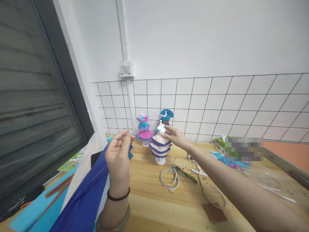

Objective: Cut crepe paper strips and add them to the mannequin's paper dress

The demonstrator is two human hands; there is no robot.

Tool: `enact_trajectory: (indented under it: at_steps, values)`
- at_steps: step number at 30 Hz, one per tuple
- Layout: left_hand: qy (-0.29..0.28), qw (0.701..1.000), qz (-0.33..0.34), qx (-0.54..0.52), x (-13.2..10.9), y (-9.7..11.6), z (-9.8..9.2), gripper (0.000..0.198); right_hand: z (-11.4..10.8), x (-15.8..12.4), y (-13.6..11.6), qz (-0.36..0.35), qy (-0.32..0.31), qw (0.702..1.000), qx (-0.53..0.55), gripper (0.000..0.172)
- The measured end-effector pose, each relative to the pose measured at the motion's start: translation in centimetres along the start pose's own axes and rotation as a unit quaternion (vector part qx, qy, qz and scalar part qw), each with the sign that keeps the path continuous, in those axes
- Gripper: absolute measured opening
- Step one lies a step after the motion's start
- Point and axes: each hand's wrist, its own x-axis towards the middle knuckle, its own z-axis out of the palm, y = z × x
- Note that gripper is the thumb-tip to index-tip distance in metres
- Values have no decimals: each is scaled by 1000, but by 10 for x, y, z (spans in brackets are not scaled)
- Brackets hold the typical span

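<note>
A miniature dress form (160, 145) stands upright on a white base, wearing a white dress with tiered, blue-edged ruffles. My right hand (177, 137) reaches in from the right, its fingers and thumb closed at the side of the white bodice. To the left, my left hand (119, 151) is raised above the table, thumb and index finger pinched together; whatever may be between them is too small to make out. Behind the white dress are a pink and blue dress form (144, 130) and another with a teal fan-shaped top (167, 115).
Yellow-green cutter pliers (185, 174) and a coil of pale cord (161, 180) lie on the wooden table (149, 199). Blue fabric or paper (84, 183) drapes at left. A brown square (214, 212) sits at lower right, scraps (227, 160) beyond. A gridded white wall (205, 109) bounds the back.
</note>
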Motion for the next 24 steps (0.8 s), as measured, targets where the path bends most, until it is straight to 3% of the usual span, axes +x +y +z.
enact_trajectory:
  at_steps: [4,7,10,15,17,20,24]
  values:
    - [-75,992,-26,95,2,-13,3,28,-5,-3,-9,-16,-16,999,-32,47]
    - [-196,959,-13,205,1,-35,7,37,2,-7,-11,-27,-45,997,-62,36]
    - [-271,928,31,254,-2,-57,11,41,11,-16,-7,-33,-53,994,-85,27]
    - [-253,918,96,291,-6,-63,15,25,12,-29,-1,-41,-19,993,-112,26]
    - [-226,925,86,293,-6,-58,15,23,12,-31,-3,-49,-18,992,-116,24]
    - [-179,936,63,297,-4,-54,12,39,15,-35,-13,-66,-31,991,-108,21]
    - [-184,941,32,283,2,-55,6,31,16,-44,-28,-59,-31,995,-76,23]
